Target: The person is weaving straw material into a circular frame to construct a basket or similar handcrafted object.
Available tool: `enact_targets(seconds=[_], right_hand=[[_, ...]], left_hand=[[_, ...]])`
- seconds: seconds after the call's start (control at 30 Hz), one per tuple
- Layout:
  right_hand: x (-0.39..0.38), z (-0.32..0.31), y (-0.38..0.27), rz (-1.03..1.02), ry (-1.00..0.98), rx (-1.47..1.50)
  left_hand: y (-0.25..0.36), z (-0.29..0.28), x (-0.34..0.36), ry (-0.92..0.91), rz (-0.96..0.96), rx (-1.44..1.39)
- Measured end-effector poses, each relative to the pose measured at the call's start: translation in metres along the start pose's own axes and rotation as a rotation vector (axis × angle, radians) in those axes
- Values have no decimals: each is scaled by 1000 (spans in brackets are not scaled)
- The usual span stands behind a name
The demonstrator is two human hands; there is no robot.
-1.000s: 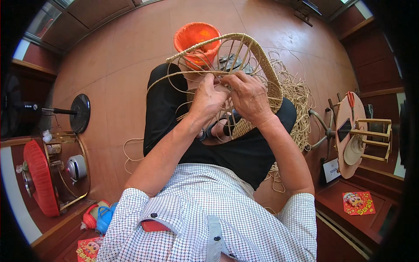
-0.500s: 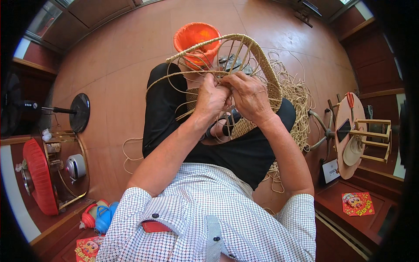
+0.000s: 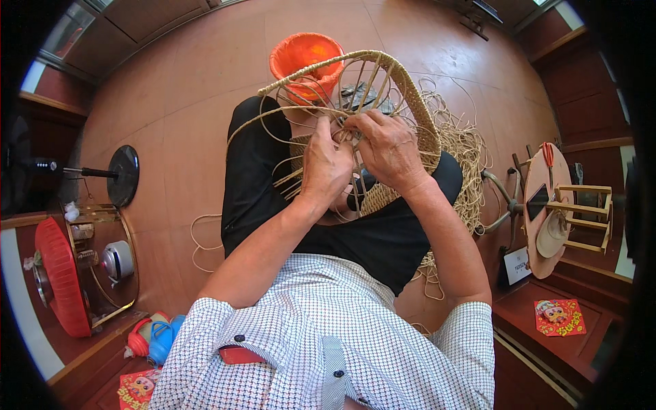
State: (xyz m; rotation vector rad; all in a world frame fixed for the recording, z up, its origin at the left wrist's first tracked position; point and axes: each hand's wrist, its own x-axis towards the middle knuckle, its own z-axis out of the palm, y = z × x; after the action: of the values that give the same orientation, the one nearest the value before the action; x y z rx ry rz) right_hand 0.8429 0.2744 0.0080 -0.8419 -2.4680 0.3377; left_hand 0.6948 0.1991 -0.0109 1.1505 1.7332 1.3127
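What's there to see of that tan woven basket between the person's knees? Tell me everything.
The tan basket of woven, cordlike fibre looks unfinished. A thick, ropelike rim arcs across the top and down the right; tight weave shows below, while thin ribs and loose strands cross the open middle. It is between knees in black cloth trousers. The person's left hand and right hand touch the middle strands; what exactly they pinch is hidden.

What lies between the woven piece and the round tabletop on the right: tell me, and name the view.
In the head view, the heap of loose cord lies beside the woven piece; then metal legs, nearer the round tabletop.
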Motion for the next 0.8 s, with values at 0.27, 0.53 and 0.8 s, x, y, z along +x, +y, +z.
enact_targets(seconds=[0.27,0.53,0.8], right_hand=[[-1,7,1,-45,70,-41],[-1,10,5,-73,104,-46],[-3,8,8,-80,61,-34]], left_hand=[[6,-20,7,-142,45,497],[-6,-33,-4,40,625,750],[-6,-47,-22,-140,506,376]])
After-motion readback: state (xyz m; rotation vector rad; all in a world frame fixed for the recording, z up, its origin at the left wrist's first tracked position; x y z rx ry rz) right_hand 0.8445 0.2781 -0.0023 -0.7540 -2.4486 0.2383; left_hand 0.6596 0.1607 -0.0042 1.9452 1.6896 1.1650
